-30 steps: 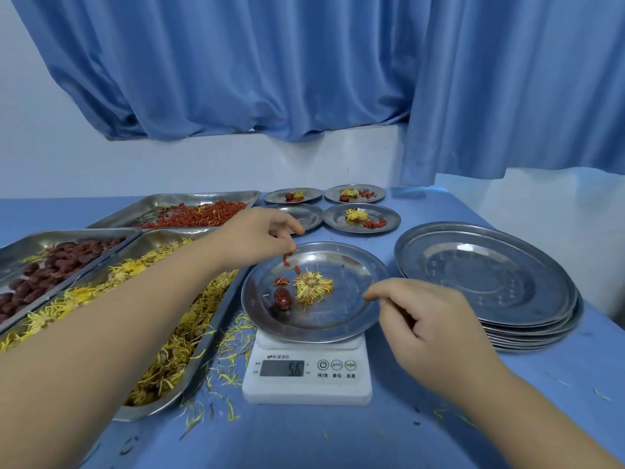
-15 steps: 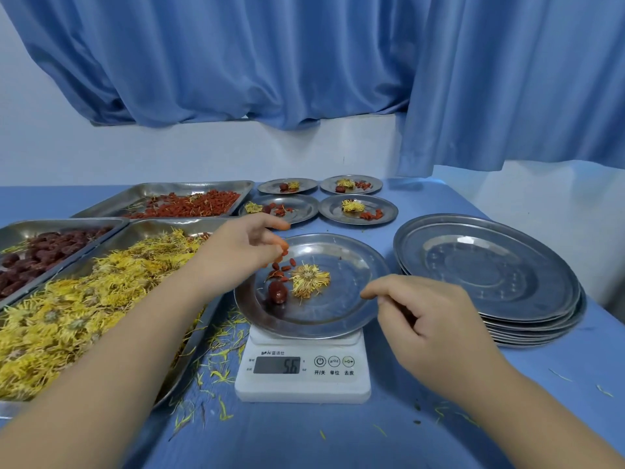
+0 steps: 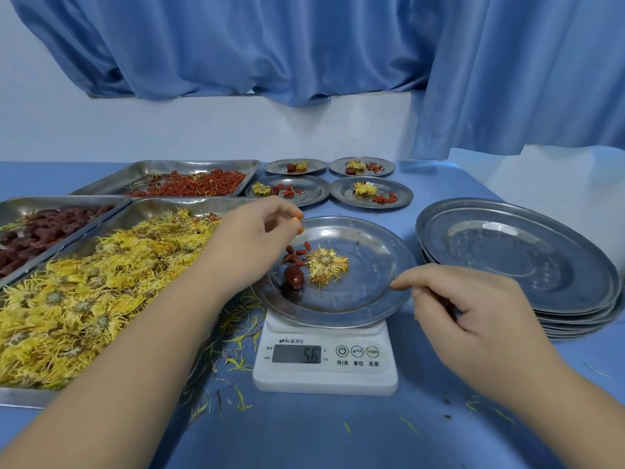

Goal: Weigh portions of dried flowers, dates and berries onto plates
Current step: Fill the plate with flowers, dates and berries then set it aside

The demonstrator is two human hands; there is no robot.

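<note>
A steel plate (image 3: 365, 265) sits on a white scale (image 3: 324, 367) that reads 5.6. On the plate lie a dried yellow flower (image 3: 326, 265), a dark date (image 3: 293, 277) and a few red berries (image 3: 297, 255). My left hand (image 3: 257, 238) hovers over the plate's left rim with its fingertips pinched, and a red-orange bit shows between them. My right hand (image 3: 473, 316) is curled by the plate's right rim with its index fingertip at the edge. Nothing shows in it.
Three steel trays stand at the left: berries (image 3: 189, 182) at the back, dates (image 3: 44, 228), and flowers (image 3: 84, 282) nearest. Several filled small plates (image 3: 372, 192) sit behind the scale. Empty plates are stacked (image 3: 514, 258) at the right. Loose petals litter the blue tabletop.
More berries now lie on the plate beside the date. My left hand has drawn back slightly toward the plate's left rim. My right hand and the scale reading are unchanged.
</note>
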